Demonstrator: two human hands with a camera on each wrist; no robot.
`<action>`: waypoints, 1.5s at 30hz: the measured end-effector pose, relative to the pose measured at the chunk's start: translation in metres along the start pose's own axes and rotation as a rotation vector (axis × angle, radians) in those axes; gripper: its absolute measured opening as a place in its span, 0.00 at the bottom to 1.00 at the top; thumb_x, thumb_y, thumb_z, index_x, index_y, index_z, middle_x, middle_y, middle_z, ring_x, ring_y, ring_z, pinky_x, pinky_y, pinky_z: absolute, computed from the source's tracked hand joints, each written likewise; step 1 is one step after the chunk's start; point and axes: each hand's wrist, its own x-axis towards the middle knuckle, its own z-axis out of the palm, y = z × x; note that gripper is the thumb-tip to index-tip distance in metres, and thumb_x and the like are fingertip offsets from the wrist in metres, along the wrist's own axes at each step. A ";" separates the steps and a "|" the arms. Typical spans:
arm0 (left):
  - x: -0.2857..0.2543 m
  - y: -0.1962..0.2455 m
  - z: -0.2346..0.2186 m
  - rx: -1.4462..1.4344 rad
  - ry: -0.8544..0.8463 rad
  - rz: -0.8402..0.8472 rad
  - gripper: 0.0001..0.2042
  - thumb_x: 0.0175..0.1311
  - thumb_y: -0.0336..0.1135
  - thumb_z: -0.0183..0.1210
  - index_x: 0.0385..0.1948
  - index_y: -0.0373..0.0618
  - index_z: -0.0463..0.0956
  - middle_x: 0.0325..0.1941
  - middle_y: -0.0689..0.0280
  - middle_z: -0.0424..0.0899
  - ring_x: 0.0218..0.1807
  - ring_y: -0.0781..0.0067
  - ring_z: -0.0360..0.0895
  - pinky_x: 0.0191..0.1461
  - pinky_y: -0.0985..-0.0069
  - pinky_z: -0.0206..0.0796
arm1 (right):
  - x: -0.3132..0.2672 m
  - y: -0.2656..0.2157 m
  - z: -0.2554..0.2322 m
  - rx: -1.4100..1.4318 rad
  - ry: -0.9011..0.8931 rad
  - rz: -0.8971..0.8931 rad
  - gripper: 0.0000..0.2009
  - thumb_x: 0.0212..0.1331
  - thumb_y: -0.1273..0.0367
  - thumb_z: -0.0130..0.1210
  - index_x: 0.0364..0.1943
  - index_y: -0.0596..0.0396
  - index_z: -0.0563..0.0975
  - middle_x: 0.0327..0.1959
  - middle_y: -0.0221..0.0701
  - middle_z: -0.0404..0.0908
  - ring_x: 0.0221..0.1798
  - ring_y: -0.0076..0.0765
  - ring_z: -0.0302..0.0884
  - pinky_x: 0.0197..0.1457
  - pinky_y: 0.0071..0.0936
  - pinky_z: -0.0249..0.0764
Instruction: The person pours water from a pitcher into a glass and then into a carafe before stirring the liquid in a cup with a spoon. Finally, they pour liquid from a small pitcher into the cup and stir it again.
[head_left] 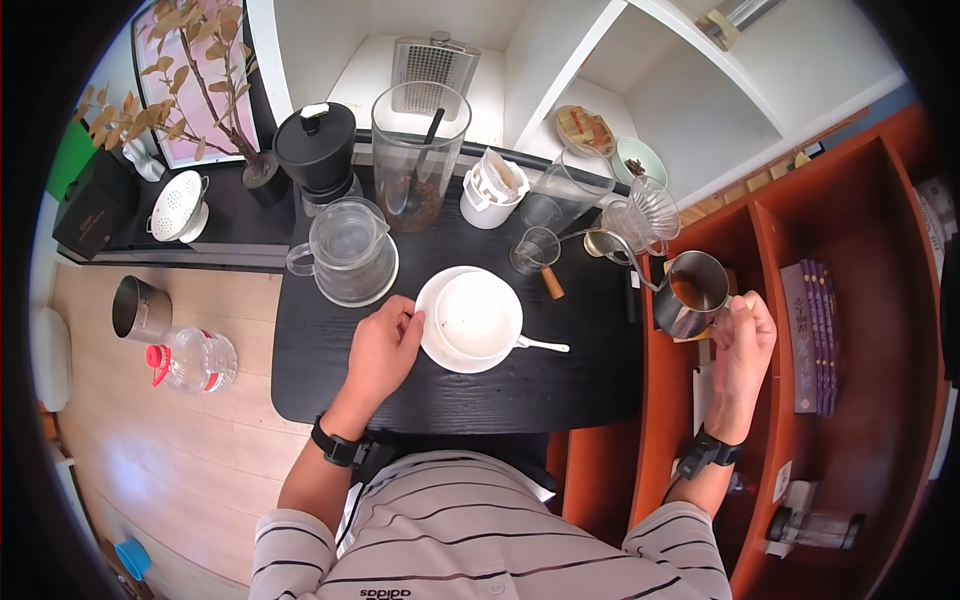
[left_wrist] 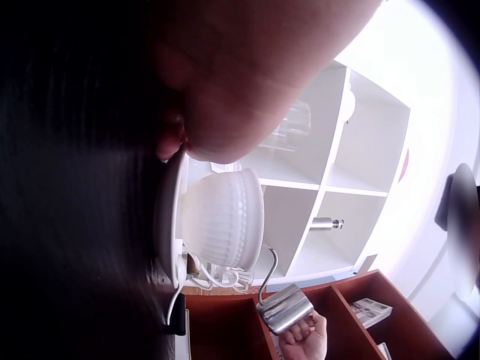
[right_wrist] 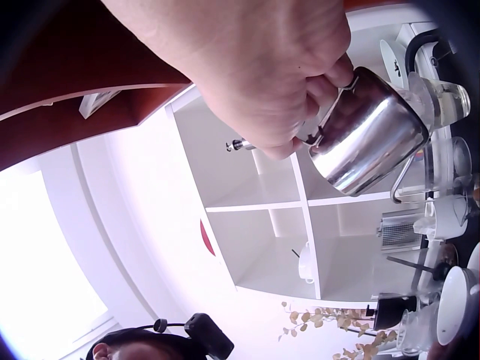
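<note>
On the black table (head_left: 330,390), a white cup (head_left: 478,315) stands upright on a white saucer (head_left: 434,345). A white spoon (head_left: 545,347) lies on the saucer, its handle pointing right. My left hand (head_left: 385,345) pinches the saucer's left edge between thumb and fingers; the left wrist view shows the grip close up, beside the ribbed cup (left_wrist: 225,217). To the right, my right hand (head_left: 742,345) grips the handle of a steel gooseneck kettle (head_left: 690,295), held up off the table's right side. Something brown shows inside it. The right wrist view has the shiny kettle (right_wrist: 367,139) with fingers through its handle.
Behind the cup stand a glass server (head_left: 350,250), a black grinder (head_left: 316,150), a tall glass container (head_left: 420,160) and a white cup with a drip bag (head_left: 494,190). A small wooden-handled glass (head_left: 536,252) sits near the kettle. Red-brown shelves (head_left: 745,240) border the right.
</note>
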 end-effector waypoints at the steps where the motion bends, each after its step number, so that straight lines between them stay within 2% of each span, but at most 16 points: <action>1: 0.000 0.000 0.000 -0.006 -0.002 -0.004 0.07 0.76 0.32 0.61 0.39 0.37 0.80 0.20 0.64 0.82 0.20 0.77 0.75 0.28 0.74 0.65 | 0.000 -0.002 0.000 -0.003 0.008 -0.009 0.18 0.78 0.70 0.55 0.25 0.45 0.65 0.20 0.15 0.60 0.24 0.13 0.51 0.29 0.21 0.51; 3: 0.000 0.002 0.000 -0.014 -0.004 -0.008 0.07 0.76 0.32 0.62 0.39 0.37 0.80 0.20 0.64 0.82 0.20 0.77 0.75 0.28 0.74 0.65 | 0.001 -0.007 0.000 -0.006 0.005 -0.015 0.18 0.78 0.70 0.55 0.25 0.45 0.65 0.20 0.15 0.60 0.24 0.13 0.51 0.29 0.21 0.51; 5: 0.000 0.004 -0.001 -0.011 0.008 -0.018 0.07 0.74 0.33 0.63 0.37 0.39 0.80 0.21 0.58 0.82 0.21 0.59 0.79 0.28 0.65 0.67 | 0.002 -0.010 0.000 -0.009 0.003 -0.022 0.18 0.78 0.70 0.55 0.25 0.45 0.66 0.20 0.15 0.60 0.24 0.13 0.51 0.29 0.21 0.50; 9: 0.000 0.002 0.000 -0.009 0.023 -0.001 0.07 0.74 0.32 0.63 0.37 0.38 0.80 0.21 0.58 0.82 0.20 0.59 0.79 0.28 0.65 0.67 | 0.003 -0.015 -0.004 -0.003 0.027 -0.058 0.18 0.78 0.70 0.55 0.25 0.45 0.66 0.20 0.15 0.60 0.24 0.13 0.50 0.29 0.20 0.50; 11: 0.000 0.001 0.000 -0.004 0.006 -0.004 0.07 0.76 0.32 0.62 0.38 0.36 0.80 0.20 0.63 0.82 0.21 0.75 0.76 0.28 0.72 0.66 | 0.005 -0.017 -0.006 -0.013 0.031 -0.061 0.18 0.78 0.70 0.55 0.25 0.45 0.66 0.21 0.15 0.60 0.24 0.13 0.50 0.29 0.20 0.50; 12: 0.000 0.001 0.000 -0.005 0.007 -0.005 0.07 0.76 0.32 0.62 0.38 0.36 0.80 0.20 0.63 0.82 0.21 0.75 0.76 0.28 0.72 0.66 | 0.005 -0.017 -0.007 -0.003 0.033 -0.069 0.18 0.78 0.70 0.55 0.25 0.45 0.66 0.20 0.15 0.60 0.24 0.13 0.50 0.29 0.20 0.50; 21: 0.000 0.005 -0.001 0.004 0.012 -0.007 0.07 0.75 0.32 0.62 0.38 0.37 0.81 0.20 0.62 0.82 0.21 0.71 0.77 0.28 0.71 0.66 | 0.008 -0.022 -0.010 0.021 0.018 -0.096 0.17 0.78 0.71 0.54 0.26 0.46 0.66 0.20 0.15 0.60 0.23 0.13 0.50 0.28 0.20 0.49; 23: 0.000 0.007 -0.002 0.000 0.022 -0.002 0.07 0.73 0.32 0.63 0.37 0.38 0.80 0.21 0.58 0.82 0.20 0.59 0.80 0.28 0.64 0.68 | 0.009 -0.023 -0.010 0.020 0.016 -0.099 0.17 0.78 0.71 0.55 0.26 0.46 0.66 0.20 0.15 0.59 0.23 0.13 0.50 0.28 0.21 0.49; 30: 0.000 0.003 0.000 0.006 0.032 0.004 0.07 0.73 0.32 0.63 0.38 0.38 0.80 0.21 0.58 0.82 0.21 0.57 0.81 0.28 0.63 0.68 | 0.011 -0.027 -0.010 0.012 0.030 -0.120 0.17 0.78 0.69 0.56 0.27 0.46 0.67 0.20 0.15 0.60 0.23 0.12 0.51 0.28 0.20 0.48; 38: -0.001 0.003 -0.001 0.024 0.014 -0.020 0.08 0.73 0.32 0.63 0.45 0.38 0.81 0.22 0.58 0.82 0.23 0.56 0.82 0.30 0.62 0.70 | 0.015 -0.036 -0.010 0.007 0.032 -0.136 0.16 0.77 0.70 0.56 0.27 0.46 0.68 0.20 0.15 0.60 0.23 0.12 0.51 0.28 0.19 0.48; 45: -0.001 0.005 -0.003 0.024 0.001 -0.026 0.08 0.73 0.33 0.62 0.46 0.39 0.80 0.22 0.58 0.83 0.23 0.56 0.82 0.30 0.62 0.70 | 0.018 -0.043 -0.012 0.016 0.035 -0.147 0.16 0.78 0.71 0.55 0.27 0.46 0.67 0.20 0.14 0.58 0.23 0.11 0.49 0.27 0.19 0.46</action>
